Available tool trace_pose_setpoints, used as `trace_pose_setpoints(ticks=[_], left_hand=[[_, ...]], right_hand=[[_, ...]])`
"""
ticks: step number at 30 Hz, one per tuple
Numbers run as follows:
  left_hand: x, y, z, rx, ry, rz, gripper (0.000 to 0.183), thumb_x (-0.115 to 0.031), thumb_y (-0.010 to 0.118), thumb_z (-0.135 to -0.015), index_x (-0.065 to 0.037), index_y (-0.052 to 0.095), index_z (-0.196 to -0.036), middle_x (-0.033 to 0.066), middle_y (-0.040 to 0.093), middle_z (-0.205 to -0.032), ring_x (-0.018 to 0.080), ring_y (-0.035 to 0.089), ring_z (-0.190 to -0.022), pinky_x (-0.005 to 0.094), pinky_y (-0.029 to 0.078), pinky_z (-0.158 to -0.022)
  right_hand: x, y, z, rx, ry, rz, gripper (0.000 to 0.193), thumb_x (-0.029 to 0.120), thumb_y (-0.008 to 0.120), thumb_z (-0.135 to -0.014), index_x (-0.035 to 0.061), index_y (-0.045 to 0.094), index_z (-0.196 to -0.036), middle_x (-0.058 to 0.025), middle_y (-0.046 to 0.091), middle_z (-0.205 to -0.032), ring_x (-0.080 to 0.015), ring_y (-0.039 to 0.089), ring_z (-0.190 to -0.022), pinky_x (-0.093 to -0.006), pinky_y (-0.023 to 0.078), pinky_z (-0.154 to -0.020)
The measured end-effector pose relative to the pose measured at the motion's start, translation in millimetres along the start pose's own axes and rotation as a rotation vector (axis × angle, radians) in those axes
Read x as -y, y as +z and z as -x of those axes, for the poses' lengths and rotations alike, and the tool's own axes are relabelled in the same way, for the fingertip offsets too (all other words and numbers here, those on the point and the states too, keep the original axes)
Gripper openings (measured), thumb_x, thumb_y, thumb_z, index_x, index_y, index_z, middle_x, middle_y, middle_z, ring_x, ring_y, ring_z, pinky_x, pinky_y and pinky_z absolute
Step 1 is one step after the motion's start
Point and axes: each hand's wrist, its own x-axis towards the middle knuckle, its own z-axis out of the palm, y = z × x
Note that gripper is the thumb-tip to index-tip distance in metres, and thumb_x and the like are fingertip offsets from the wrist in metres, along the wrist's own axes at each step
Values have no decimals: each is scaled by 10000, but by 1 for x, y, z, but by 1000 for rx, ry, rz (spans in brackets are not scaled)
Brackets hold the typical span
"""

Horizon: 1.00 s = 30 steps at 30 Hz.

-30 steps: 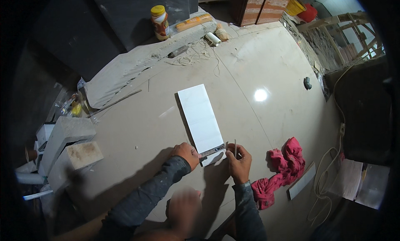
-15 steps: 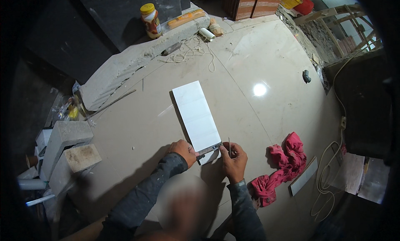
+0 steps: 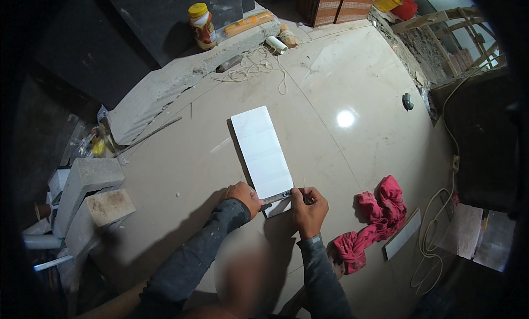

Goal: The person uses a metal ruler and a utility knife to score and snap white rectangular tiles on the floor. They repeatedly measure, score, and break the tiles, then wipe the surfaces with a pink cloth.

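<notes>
A white tile [image 3: 262, 148] lies on the glossy beige floor [image 3: 193, 153], in the middle of the view, its long sides leaning a little left toward the top; a narrow grey bar [image 3: 275, 198] crosses it close to its near end, and a strip of white shows below the bar.

The left hand [image 3: 241, 199] is at the bar's left end, fingers bunched together and touching it; whether they grip it or only press, I cannot tell; the right hand [image 3: 309, 209] is at the bar's right end, thumb and fingers pinched closed on a thin upright stick [image 3: 304, 183].

To the right, a crumpled red cloth [image 3: 380, 211] lies beside a pale strip [image 3: 402, 234], with a looped cord [image 3: 424, 250] further right; at the left stand concrete blocks [image 3: 110, 209]; beyond the tile are tangled string [image 3: 250, 70] and a yellow-lidded jar [image 3: 202, 28].
</notes>
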Motion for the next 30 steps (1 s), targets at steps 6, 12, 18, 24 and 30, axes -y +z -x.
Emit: trace_pose_setpoints(ticks=[6,12,18,24,30], left_hand=[[-11,-11,1,86,-97,-104,240,-301,812,-876,-102,822,-1008,154,795,-1032,331,760,-1014,439,593,-915],[-11,-9,1,42,-73,-120,222,-299,835,-861,-88,802,-925,161,784,-955,331,754,-944,438,587,-881],[-7,-4,-4,10,-43,-113,226,-289,839,-860,-69,791,-857,175,778,-895,341,755,-889,443,584,-850],[-12,-9,-2,84,-42,-181,234,-284,747,-911,-85,818,-1013,184,782,-1073,375,733,-1081,449,589,-948],[-12,-12,-5,126,-43,-172,240,-284,772,-902,-70,812,-1002,187,784,-1037,373,747,-1036,451,592,-930]], right_hand=[[4,1,0,0,49,22,213,164,791,-920,-36,733,-874,-49,683,-712,-93,602,-660,-283,493,-636],[23,-14,26,67,-223,349,267,167,585,-1051,-21,709,-908,-231,633,-781,-428,604,-683,-497,461,-607],[34,-8,58,203,-251,468,176,149,588,-1055,-7,626,-984,-258,656,-790,-468,645,-715,-551,469,-620],[29,2,65,290,-242,392,141,125,636,-1020,-7,612,-975,-260,669,-803,-474,656,-709,-543,491,-626],[29,4,68,244,-288,359,133,93,635,-1007,-12,616,-928,-244,640,-762,-460,646,-684,-523,499,-617]])
